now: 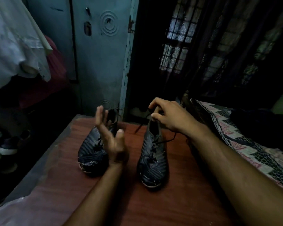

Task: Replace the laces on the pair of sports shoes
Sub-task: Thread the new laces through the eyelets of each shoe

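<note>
Both shoes sit toes toward us on the table (178, 185). Our right hand (170, 116) pinches the right shoe (153, 154) at its heel collar; our left hand (109, 136) hovers spread over the left shoe (90, 154). The lace (168, 140) looks limp and thin, best taken near its loose end.

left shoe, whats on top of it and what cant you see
The open left hand is raised in front of the left shoe, covering its right side and part of the dark laces. The toe shows, scuffed. The opening is too dark to make out.

Two shoes (153, 154) side by side on table (178, 201), bed (235, 141) to right
</note>
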Motion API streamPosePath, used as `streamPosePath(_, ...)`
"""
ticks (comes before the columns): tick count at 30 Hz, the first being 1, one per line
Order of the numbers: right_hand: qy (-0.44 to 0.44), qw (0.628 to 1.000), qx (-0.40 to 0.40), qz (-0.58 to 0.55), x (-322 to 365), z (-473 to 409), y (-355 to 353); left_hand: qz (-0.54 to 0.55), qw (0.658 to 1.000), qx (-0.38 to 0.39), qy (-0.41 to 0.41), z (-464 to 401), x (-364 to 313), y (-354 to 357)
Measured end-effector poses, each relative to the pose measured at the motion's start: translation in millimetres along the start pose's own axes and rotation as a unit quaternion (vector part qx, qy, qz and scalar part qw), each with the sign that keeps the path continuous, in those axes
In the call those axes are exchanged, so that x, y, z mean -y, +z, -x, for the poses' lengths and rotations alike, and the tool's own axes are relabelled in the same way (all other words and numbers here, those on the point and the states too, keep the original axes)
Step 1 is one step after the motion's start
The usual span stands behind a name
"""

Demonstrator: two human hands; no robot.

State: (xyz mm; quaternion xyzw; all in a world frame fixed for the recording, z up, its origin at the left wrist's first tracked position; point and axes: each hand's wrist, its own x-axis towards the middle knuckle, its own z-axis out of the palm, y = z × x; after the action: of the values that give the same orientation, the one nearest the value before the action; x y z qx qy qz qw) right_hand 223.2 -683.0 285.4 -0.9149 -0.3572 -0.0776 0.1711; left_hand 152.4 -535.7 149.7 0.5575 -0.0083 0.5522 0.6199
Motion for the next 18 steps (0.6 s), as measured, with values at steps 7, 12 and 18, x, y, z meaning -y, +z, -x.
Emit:
streamPosePath(7,-0.015,0.998,0.04,0.043,0.4,3.1,11.1,-0.141,0.959,0.244,0.015,23.9,16.1,16.2)
streamPosePath(12,0.011,1.0,0.017,0.005,-2.1,10.7,10.1,-0.269,0.934,0.23,0.043,13.4,21.7,7.0)
streamPosePath(18,0.007,1.0,0.009,0.003,-3.6,29.1,12.3,-0.395,0.88,0.261,0.033,10.6,27.9,1.6)
